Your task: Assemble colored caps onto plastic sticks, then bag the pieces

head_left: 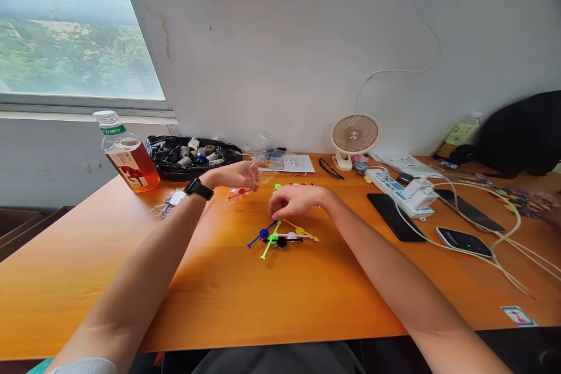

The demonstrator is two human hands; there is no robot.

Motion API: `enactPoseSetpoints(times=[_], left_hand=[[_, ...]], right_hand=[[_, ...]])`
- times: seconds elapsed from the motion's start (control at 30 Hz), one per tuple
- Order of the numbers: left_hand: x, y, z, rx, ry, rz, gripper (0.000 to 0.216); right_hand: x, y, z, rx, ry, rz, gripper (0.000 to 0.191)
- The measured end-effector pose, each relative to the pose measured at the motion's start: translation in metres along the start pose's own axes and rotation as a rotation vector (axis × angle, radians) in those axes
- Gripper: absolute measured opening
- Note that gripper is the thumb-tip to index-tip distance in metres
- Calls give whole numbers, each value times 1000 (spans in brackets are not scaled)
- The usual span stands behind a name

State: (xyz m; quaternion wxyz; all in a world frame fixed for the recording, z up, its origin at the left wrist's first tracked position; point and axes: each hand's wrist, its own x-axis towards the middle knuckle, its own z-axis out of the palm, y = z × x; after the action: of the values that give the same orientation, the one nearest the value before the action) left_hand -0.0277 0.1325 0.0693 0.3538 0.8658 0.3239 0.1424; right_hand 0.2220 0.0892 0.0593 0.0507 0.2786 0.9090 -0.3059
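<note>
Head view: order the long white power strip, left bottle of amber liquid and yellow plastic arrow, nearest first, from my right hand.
1. Yellow plastic arrow, just below the right hand.
2. White power strip, right.
3. Amber bottle, far left.

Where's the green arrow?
Near the middle of the head view, the green arrow is below the right hand, right of the blue arrow, left of the yellow arrow.

place: home or office workroom, unclear which
counter (210,304): wooden, against stained white wall (272,41)
window (74,29): ten o'clock, trees (118,58) outside
fan (355,133): one o'clock
power strip (388,189): two o'clock, chargers (421,198) plugged in
</note>
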Motion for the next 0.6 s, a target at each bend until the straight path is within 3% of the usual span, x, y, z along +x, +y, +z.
enactPoseSetpoints(times=[0.2, 0.37, 0.6], left_hand=[[1, 3, 1, 39, -14, -20, 78], [1, 2, 1, 38, -24, -8, 72], [0, 9, 1, 79, -37, -24, 76]], right_hand=[[19, -13, 22, 60, 71, -39, 22], [24, -34, 35, 61, 29, -149, 28], [29, -39, 43, -43, 4, -215, 12]])
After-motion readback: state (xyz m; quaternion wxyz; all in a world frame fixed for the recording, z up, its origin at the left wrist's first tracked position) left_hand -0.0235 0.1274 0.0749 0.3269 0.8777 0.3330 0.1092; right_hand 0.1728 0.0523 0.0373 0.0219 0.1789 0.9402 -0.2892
